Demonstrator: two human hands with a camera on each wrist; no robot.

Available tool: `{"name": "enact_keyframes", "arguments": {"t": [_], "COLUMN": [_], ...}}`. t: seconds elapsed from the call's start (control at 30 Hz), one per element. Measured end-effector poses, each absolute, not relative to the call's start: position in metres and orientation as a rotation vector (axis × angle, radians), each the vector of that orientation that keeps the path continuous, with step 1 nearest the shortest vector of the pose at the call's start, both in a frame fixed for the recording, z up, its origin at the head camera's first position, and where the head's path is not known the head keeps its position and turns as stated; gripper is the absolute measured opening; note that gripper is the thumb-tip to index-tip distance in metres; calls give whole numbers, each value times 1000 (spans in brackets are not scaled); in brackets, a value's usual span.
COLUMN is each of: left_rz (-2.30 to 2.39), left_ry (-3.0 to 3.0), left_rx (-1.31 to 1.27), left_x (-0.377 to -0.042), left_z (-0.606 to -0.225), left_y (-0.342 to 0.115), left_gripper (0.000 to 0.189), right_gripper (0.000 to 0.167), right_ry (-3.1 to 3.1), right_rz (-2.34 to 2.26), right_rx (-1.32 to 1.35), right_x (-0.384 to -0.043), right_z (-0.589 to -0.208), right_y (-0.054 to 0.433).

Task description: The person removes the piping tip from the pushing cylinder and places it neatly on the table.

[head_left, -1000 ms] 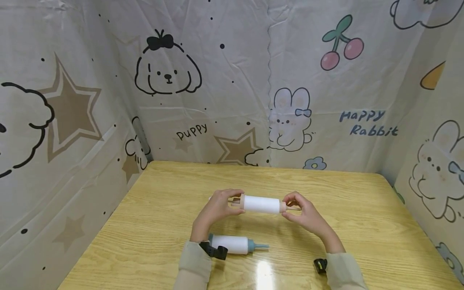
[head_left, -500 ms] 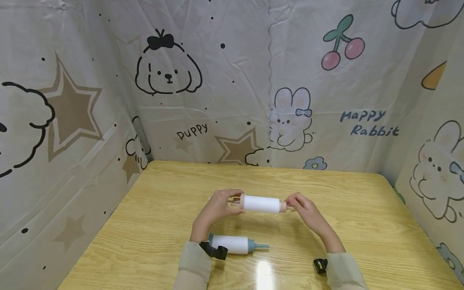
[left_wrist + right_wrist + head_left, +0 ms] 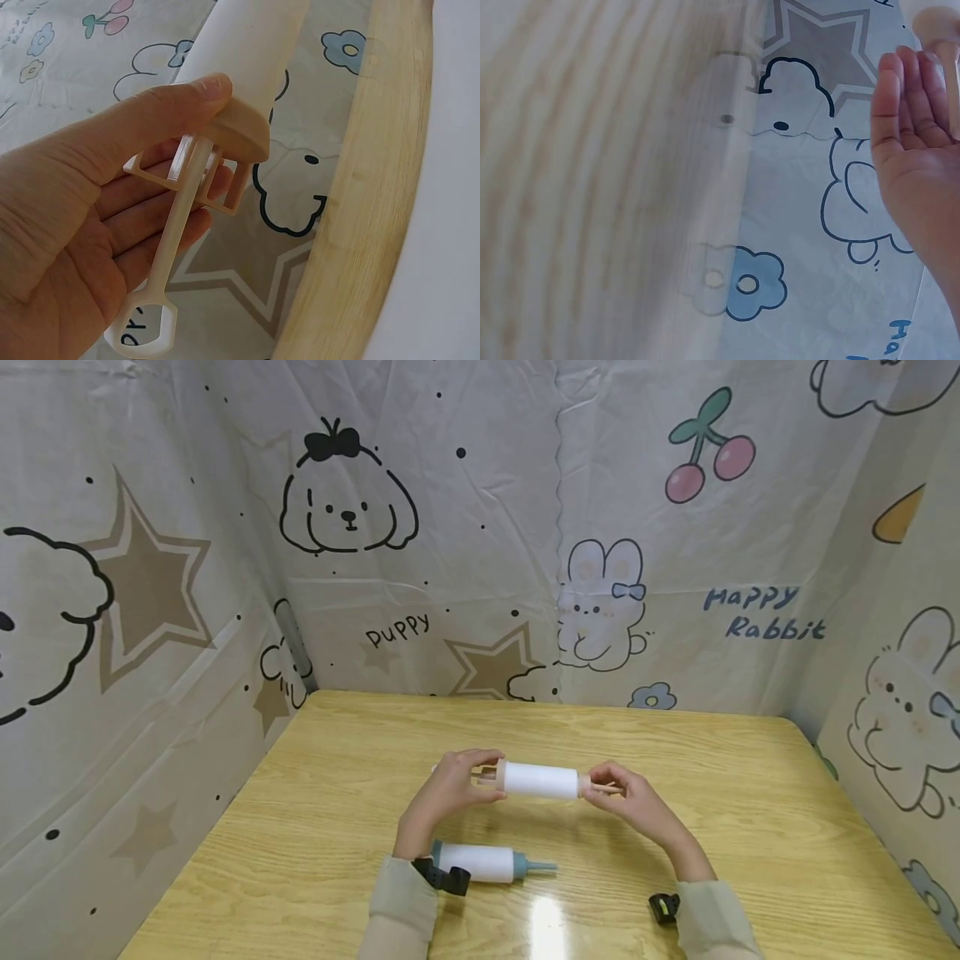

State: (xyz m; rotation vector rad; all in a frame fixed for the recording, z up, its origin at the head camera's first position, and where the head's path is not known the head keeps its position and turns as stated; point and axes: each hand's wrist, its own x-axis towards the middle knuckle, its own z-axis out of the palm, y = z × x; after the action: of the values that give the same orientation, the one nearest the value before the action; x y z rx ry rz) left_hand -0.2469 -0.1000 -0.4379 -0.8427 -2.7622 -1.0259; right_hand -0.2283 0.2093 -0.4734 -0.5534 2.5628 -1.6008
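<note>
1. Two bare hands hold a white tube (image 3: 542,781) above a wooden table (image 3: 360,743): the left hand (image 3: 450,789) pinches its beige collar (image 3: 240,127) between thumb and fingers, the right hand (image 3: 626,789) pinches near the base of its nozzle (image 3: 609,789).
2. Likely light, stiff and smooth, it seems best gripped at the collar; the thin nozzle and plunger (image 3: 180,217) look likeliest to bend.
3. Its long axis runs nearly level, left to right, nozzle pointing right.
4. One blue-ended tube (image 3: 480,863) lies nearer the person, pointing likewise.

Fingers (image 3: 139,216) around peach-collared white tube (image 3: 240,52)
</note>
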Motion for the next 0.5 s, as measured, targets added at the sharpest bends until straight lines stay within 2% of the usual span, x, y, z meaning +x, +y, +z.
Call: {"name": "enact_keyframes", "arguments": {"t": [0.5], "left_rz": [-1057], "left_ry": [-2754], "left_rx": [-833], "left_x": [-246], "left_z": [-438], "left_y": [-102], "left_gripper": [54], "right_gripper": [29], "right_ry": [2737], "right_rz": [-1570], "right_rx": [-768], "right_x": [-230], "right_z": [-477], "right_y": [206]}}
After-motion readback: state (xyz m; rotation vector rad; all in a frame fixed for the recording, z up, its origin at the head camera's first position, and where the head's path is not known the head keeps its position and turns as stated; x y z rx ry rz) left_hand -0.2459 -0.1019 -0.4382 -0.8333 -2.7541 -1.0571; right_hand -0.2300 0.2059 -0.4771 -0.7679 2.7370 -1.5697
